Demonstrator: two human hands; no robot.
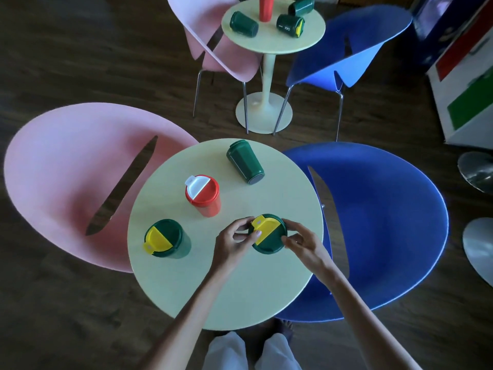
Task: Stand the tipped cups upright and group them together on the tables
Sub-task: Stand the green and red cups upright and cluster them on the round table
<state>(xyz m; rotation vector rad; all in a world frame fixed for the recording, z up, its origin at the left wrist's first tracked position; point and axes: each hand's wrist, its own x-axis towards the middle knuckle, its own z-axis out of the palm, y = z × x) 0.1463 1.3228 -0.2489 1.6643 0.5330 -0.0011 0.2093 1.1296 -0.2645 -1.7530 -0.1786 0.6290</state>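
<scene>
On the near round table (186, 289) a green cup with a green-and-yellow lid (269, 236) stands upright between both hands. My left hand (234, 239) grips its left side with curled fingers; my right hand (301, 240) grips its right side. Another green cup with a yellow flap (166, 240) stands upright at the left. A red cup with a white flap (204, 196) stands upright in the middle. A green cup (245, 165) lies on its side at the back. On the far table (272, 40) three green cups (244, 24) (289, 25) (301, 5) lie tipped around an upright red cup (266, 8).
A pink chair (66, 182) stands left of the near table and a blue chair (386, 222) right of it. A second pink chair (213, 49) and blue chair (346, 49) flank the far table. Metal stool bases (477, 172) sit at the right edge.
</scene>
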